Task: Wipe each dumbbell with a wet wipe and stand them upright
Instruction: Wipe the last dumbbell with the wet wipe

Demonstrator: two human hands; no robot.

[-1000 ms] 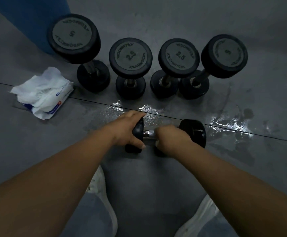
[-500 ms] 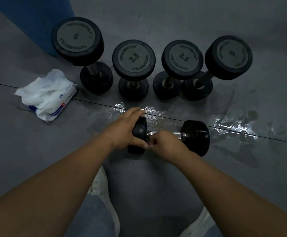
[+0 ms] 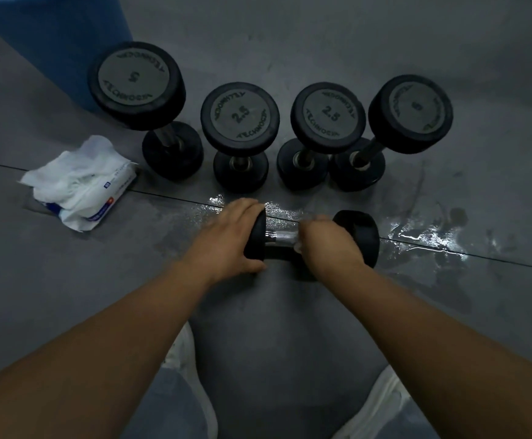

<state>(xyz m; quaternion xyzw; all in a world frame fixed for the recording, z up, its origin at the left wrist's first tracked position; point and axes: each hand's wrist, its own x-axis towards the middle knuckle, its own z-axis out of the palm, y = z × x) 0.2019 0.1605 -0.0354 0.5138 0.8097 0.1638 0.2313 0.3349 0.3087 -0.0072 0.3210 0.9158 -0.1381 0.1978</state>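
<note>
A small black dumbbell lies on its side on the grey floor in front of me. My left hand grips its left head, fingers over the top and thumb underneath. My right hand is curled round the steel handle close to the right head, with a bit of white wet wipe showing under the fingers. Behind stand several dumbbells upright in a row: a 5, a 2.5, a second 2.5 and a leaning 5.
A pack of wet wipes with loose wipes on top lies on the floor at the left. A wet patch shines to the right of the lying dumbbell. A blue object stands at the back left. My white shoes are below.
My right hand has slid along the handle from the left head toward the right head. My left hand still holds the left head.
</note>
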